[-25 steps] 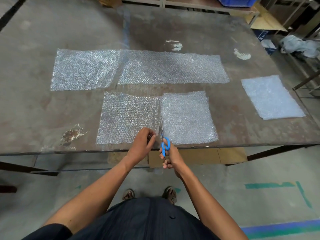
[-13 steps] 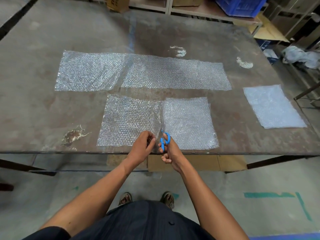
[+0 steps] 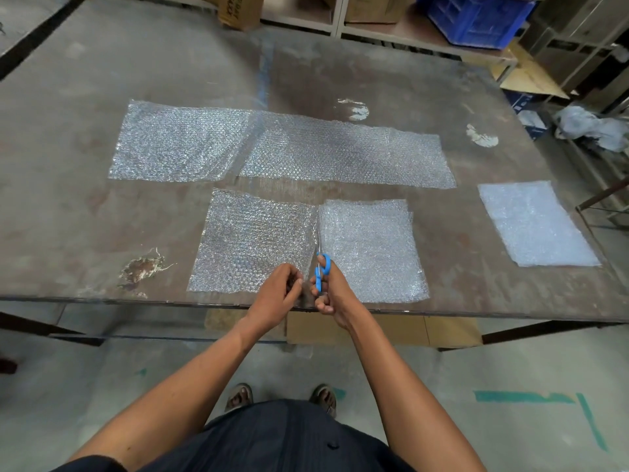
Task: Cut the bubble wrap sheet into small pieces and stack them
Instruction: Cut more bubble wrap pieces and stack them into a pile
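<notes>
A wide, worn grey-brown metal table (image 3: 85, 206) fills most of the view. Across its middle lies a long clear bubble wrap strip (image 3: 347, 153), its left end overlapped by a second clear bubble wrap piece (image 3: 177, 141). Nearer the front edge lies the clear bubble wrap sheet (image 3: 252, 240) being cut, with a whiter, layered square of bubble wrap (image 3: 371, 250) touching its right side along the cut line. Well apart, by the table's right edge, rests a pale bluish stack of bubble wrap pieces (image 3: 534, 223).

Both bare forearms reach forward from the bottom of the view and converge at the table's front edge. The left hand (image 3: 277, 296) is curled, its fingertips pinching the near edge of the sheet just left of the cut. The right hand (image 3: 332, 294), knuckles turned to the right, grips the blue-handled scissors (image 3: 321, 269), fingers wrapped through the loops; the slim blades point away from the body along the seam between sheet and square. How far the blades are parted cannot be told.
</notes>
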{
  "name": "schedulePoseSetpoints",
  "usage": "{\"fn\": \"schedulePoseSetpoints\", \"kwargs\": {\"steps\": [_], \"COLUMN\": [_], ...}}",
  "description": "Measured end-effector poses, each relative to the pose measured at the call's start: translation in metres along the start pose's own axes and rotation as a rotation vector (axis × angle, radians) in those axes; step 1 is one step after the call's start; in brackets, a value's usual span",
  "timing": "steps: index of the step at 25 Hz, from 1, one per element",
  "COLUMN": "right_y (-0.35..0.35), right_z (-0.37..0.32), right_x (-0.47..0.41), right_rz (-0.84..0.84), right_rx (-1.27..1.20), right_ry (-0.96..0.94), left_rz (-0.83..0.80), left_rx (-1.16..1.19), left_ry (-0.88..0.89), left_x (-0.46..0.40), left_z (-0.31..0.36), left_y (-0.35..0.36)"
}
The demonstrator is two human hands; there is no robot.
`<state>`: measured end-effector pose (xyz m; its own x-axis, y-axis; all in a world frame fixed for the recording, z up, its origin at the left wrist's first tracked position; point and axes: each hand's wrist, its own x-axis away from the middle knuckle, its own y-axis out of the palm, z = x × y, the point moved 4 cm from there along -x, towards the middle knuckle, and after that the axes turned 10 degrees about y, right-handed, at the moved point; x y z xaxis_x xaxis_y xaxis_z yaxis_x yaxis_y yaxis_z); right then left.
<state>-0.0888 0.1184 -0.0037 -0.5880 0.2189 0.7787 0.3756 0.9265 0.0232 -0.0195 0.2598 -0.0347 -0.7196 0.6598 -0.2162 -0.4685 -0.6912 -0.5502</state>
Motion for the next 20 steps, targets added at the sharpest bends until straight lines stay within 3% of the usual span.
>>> {"fn": "schedulePoseSetpoints", "kwargs": {"steps": [10, 15, 20], "right_y": [-0.009, -0.008, -0.008], "right_z": [-0.004, -0.024, -0.034], "right_x": [-0.014, -0.018, -0.031], "right_rz": [0.042, -0.037, -0.032], "right_rx": [0.051, -0.026, 0.026], "right_ry": [-0.014, 0.034, -0.038], "left_rz": [0.006, -0.004, 0.000], "left_rx": [0.000, 0.022, 0.004], "left_ry": [-0.018, -0.029, -0.031], "left_x": [-0.001, -0.001, -0.001], "left_z": [0.001, 0.001, 0.003], "left_y": [-0.002, -0.004, -0.004]}}
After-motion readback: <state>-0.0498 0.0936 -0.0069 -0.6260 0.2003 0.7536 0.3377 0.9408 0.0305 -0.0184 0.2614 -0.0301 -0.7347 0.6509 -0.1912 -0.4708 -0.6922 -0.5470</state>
